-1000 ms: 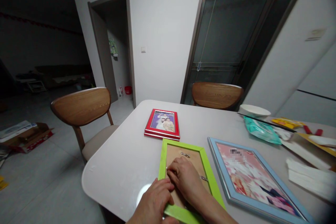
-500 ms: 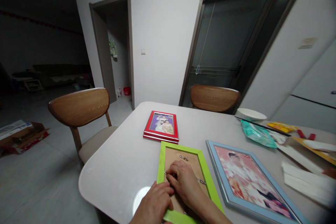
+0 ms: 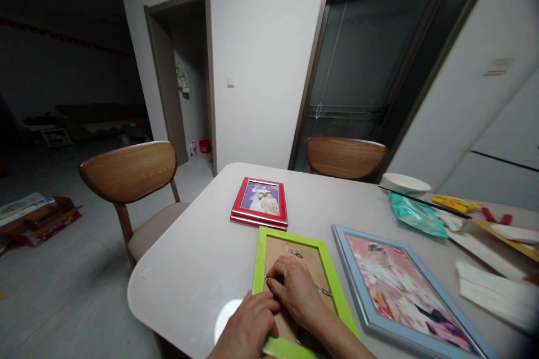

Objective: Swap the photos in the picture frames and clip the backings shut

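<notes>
Both hands on the face-down lime-green rectangular picture frame [image 3: 326, 269], at the near edge of the white table [image 3: 197, 247].
The left hand [image 3: 248, 330] lies loose and flat on the lower-left rim, gripping nothing; the right hand [image 3: 298, 290] bunches its fingertips at a small metal tab [image 3: 266, 278] on the brown backing board [image 3: 281, 248]. Pinched or not? Can't tell. Likely best: pin the frame firm, ease the tab sideways gently.

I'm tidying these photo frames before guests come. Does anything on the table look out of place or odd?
The green frame lies face down, brown backing up, under the left hand and right hand, while the red frame and blue frame lie picture up. Nothing looks spilled or broken.
</notes>
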Motion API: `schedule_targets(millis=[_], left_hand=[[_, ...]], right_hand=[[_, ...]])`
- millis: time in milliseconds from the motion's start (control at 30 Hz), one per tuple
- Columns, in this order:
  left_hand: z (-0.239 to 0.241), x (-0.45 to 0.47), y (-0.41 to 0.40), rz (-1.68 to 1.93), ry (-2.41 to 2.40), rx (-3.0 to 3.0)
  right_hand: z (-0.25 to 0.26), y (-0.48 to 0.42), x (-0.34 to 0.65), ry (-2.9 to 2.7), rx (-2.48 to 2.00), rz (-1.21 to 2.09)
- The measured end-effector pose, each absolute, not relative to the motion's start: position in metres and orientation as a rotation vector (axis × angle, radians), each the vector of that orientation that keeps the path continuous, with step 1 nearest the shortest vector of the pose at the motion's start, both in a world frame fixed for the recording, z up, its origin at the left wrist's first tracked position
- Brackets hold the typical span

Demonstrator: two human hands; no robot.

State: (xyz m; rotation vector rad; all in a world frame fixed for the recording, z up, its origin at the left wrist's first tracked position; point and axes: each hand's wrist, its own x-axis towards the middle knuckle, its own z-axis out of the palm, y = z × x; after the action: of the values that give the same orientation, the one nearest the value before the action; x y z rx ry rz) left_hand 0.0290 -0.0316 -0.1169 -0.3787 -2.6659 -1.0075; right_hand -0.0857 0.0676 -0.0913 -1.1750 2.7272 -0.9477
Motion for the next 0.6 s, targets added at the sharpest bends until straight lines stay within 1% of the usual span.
schedule_targets(millis=[233, 433, 500, 600], left_hand=[[-0.116, 0.029, -0.032, -1.003, -2.637, -0.381], [-0.120, 0.028, -0.035, -0.977, -2.651, -0.413], [-0.120, 0.028, -0.036, -0.973, -2.656, -0.421], [-0.117, 0.028, -0.036, -0.956, -2.673, -0.414]], right_hand=[[-0.092, 0.066, -0.081, 2.749, -1.173, -0.966], [-0.092, 0.078, -0.100, 2.744, -1.116, -1.083], [-0.093, 0.087, -0.115, 2.851, -1.033, -1.028], [-0.095, 0.096, -0.133, 2.977, -0.989, -0.833]])
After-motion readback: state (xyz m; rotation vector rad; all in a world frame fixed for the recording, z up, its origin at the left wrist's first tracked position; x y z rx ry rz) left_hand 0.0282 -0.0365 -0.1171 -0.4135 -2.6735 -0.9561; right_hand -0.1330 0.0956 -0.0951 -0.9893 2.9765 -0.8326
